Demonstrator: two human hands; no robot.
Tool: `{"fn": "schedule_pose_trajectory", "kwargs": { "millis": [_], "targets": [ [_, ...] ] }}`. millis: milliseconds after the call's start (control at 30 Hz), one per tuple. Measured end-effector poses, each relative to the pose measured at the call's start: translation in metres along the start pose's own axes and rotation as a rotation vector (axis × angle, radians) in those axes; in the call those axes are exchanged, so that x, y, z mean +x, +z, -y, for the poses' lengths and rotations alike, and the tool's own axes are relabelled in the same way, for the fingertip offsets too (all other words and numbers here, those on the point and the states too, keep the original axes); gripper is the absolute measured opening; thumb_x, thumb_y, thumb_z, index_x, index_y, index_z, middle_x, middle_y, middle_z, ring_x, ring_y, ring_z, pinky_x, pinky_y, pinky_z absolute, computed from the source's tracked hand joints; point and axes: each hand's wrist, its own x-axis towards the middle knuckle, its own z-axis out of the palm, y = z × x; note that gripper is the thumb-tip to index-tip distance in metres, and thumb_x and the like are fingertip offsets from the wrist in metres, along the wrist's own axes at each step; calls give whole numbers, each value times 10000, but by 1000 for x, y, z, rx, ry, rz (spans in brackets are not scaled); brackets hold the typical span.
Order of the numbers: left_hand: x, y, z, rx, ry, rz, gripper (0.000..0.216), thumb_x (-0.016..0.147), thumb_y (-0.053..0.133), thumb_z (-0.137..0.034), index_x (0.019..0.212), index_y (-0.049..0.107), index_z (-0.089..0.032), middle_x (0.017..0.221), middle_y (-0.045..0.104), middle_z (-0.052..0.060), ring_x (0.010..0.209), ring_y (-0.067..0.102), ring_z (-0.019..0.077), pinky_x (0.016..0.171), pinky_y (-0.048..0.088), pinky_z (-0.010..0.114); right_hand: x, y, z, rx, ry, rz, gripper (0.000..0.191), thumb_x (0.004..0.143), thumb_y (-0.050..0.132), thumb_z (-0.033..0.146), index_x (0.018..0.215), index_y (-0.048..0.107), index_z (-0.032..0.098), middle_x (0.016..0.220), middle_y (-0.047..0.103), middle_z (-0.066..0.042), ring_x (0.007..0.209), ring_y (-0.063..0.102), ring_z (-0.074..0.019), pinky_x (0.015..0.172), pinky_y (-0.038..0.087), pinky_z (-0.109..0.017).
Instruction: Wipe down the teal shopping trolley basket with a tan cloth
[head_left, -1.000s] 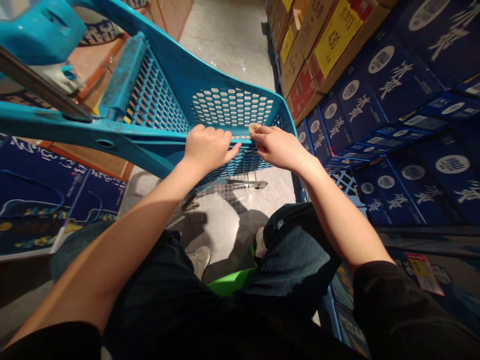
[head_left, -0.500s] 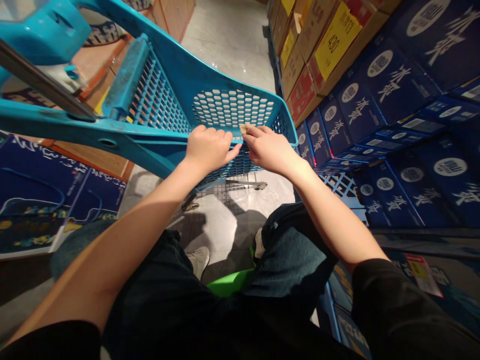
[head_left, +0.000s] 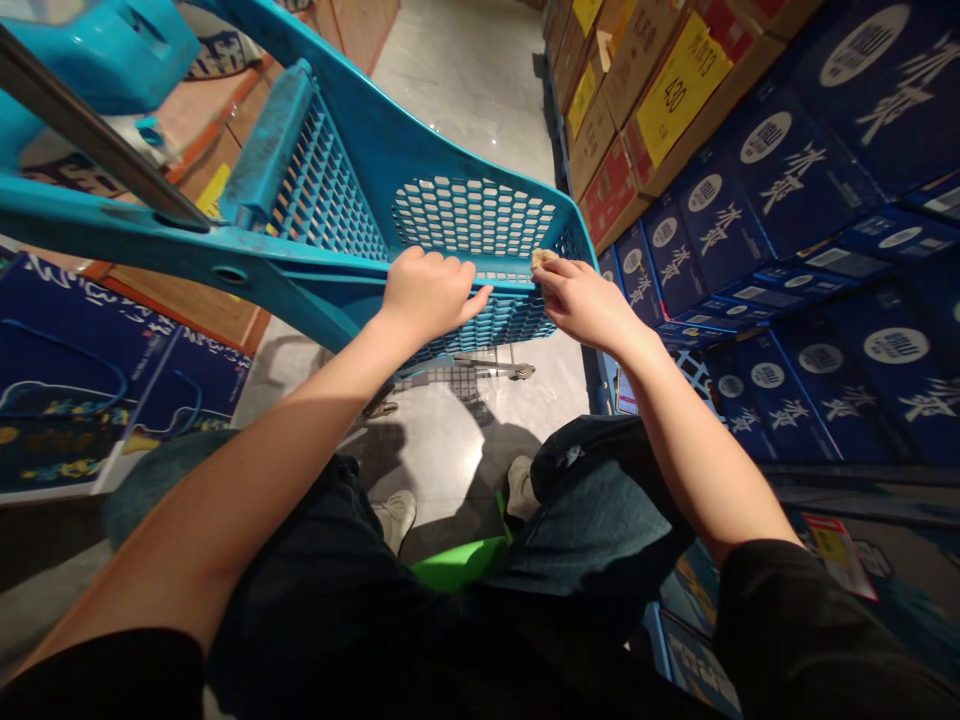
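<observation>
A blue plastic shopping cart (head_left: 465, 165) with a mesh basket stands in front of me. My left hand (head_left: 429, 292) is closed over the near rim of the basket, its thumb lying along the edge. Farther right on that same rim, my right hand (head_left: 581, 300) pinches a small crumpled beige cloth (head_left: 543, 260), pressed at the rim. Part of the cloth is hidden under my fingers.
Stacked blue cartons (head_left: 780, 165) and brown boxes (head_left: 645, 70) with yellow price signs line the right side. Dark blue gift bags (head_left: 67, 390) stand at left. Something bright green (head_left: 461, 565) is beneath me, between my legs. Pale tiled floor (head_left: 465, 70) runs ahead.
My right hand has slid to the right along the basket rim with the cloth, away from my left hand. The left hand keeps its hold on the rim.
</observation>
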Motion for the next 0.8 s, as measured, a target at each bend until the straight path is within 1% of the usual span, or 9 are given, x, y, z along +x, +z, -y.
{"fn": "schedule_pose_trajectory", "kwargs": {
  "millis": [67,133,233,333,400,500,600,667,800],
  "targets": [
    [0,1,1,0,9,-26,413,1038,533,-462,927,771,-143,852,781,179,851,753,372,792,465,459,-1,0,-1,-22,29,10,538,963,511,103,1479,659,134,1637,587,-184,1412,565,-423,1036,641,-628],
    [-1,3,1,15,19,-57,402,1032,539,-463,921,770,-154,832,777,166,836,746,359,786,464,451,0,-1,4,-52,37,22,550,955,508,89,1487,646,109,1671,551,-191,1428,546,-433,1025,650,-632],
    [-1,3,2,71,33,-64,412,1037,526,-470,910,764,-158,813,773,152,820,746,342,768,457,432,4,-2,18,-68,-8,37,572,961,498,87,1523,607,87,1702,513,-193,1489,494,-435,1039,655,-627],
    [-1,2,2,105,40,-55,430,1050,504,-478,915,760,-160,813,776,147,812,747,331,754,447,420,9,4,31,-31,-88,-3,633,955,483,68,1584,544,104,1707,501,-182,1559,427,-417,1099,635,-618],
    [-1,0,1,96,36,-45,441,1056,494,-483,929,765,-159,824,782,149,816,749,331,758,446,421,10,10,34,7,-133,-58,672,950,465,52,1617,507,115,1713,490,-174,1594,388,-397,1185,582,-622],
    [0,-3,1,60,21,-1,457,1059,486,-480,953,778,-146,858,788,171,847,758,352,778,453,439,9,19,28,74,-183,-107,696,952,454,49,1641,494,139,1726,481,-148,1628,355,-367,1291,489,-610],
    [0,-3,1,29,3,30,451,1053,497,-474,959,785,-140,878,789,179,875,760,369,800,456,453,3,22,12,106,-172,-112,674,953,481,62,1619,532,148,1724,493,-144,1619,381,-371,1315,454,-619],
    [0,-2,1,12,-4,23,440,1049,507,-473,952,784,-145,878,788,173,874,756,368,804,451,451,-3,20,0,91,-124,-106,648,954,493,75,1595,558,144,1707,515,-151,1600,408,-381,1302,464,-633],
    [1,-4,1,32,17,26,449,1066,480,-472,956,777,-155,886,787,159,860,734,336,795,438,439,-12,12,-14,30,13,-62,600,948,501,93,1538,605,134,1659,561,-173,1525,493,-383,1200,568,-611]
  ]
}}
